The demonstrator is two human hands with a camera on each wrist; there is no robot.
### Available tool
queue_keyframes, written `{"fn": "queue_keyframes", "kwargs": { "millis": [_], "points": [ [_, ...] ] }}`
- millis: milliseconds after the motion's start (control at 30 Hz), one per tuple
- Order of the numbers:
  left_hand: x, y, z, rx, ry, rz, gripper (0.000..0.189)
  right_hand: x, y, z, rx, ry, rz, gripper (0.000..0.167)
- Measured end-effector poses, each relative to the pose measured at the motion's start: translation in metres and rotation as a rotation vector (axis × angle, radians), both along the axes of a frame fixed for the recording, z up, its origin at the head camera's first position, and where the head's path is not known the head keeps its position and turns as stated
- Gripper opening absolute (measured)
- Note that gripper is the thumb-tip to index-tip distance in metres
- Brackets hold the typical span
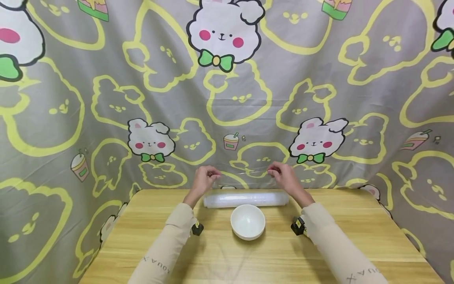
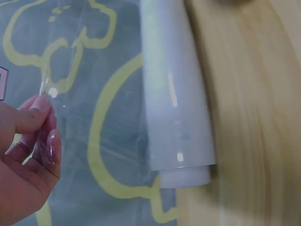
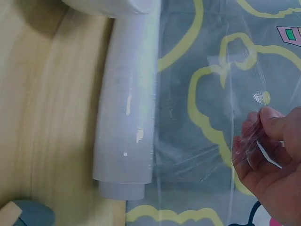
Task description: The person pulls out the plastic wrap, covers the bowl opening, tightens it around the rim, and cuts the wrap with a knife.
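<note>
A roll of cling film lies crosswise near the table's back edge, its white core end showing in both wrist views. Clear film stretches up from it between the two hands. My left hand pinches one corner of the film between thumb and fingers, and some of it clings over the fingertips. The opposite corner is pinched by my right hand, with wrinkled film across its fingers. Both hands are raised above and behind the roll. A white bowl stands upright just in front of the roll.
The wooden table ends right behind the roll. A grey curtain with cartoon rabbits hangs close behind the hands and along both sides. Dark wrist devices sit on both forearms, either side of the bowl.
</note>
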State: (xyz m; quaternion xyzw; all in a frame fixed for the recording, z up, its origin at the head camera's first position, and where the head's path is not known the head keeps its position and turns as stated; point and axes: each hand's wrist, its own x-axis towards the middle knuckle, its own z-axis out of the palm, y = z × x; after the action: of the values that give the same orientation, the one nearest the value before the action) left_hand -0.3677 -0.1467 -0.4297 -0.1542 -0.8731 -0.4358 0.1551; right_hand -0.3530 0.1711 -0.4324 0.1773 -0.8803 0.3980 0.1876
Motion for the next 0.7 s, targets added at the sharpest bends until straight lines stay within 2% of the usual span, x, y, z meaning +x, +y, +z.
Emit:
{"fn": "queue_keyframes", "kwargs": {
  "millis": [167,433,700],
  "points": [
    [0.0,0.001,0.009,-0.007,0.035,-0.01,0.008,0.0,-0.001,0.008,-0.008,-0.002,-0.02,0.011],
    [-0.001,0.0,0.022,0.043,0.074,0.02,0.006,-0.003,-0.001,0.028,-0.013,-0.025,-0.005,0.013],
    [0.0,0.003,0.036,0.023,0.124,0.052,0.006,0.0,0.001,0.045,-0.019,0.001,-0.01,0.013]
  ]
}}
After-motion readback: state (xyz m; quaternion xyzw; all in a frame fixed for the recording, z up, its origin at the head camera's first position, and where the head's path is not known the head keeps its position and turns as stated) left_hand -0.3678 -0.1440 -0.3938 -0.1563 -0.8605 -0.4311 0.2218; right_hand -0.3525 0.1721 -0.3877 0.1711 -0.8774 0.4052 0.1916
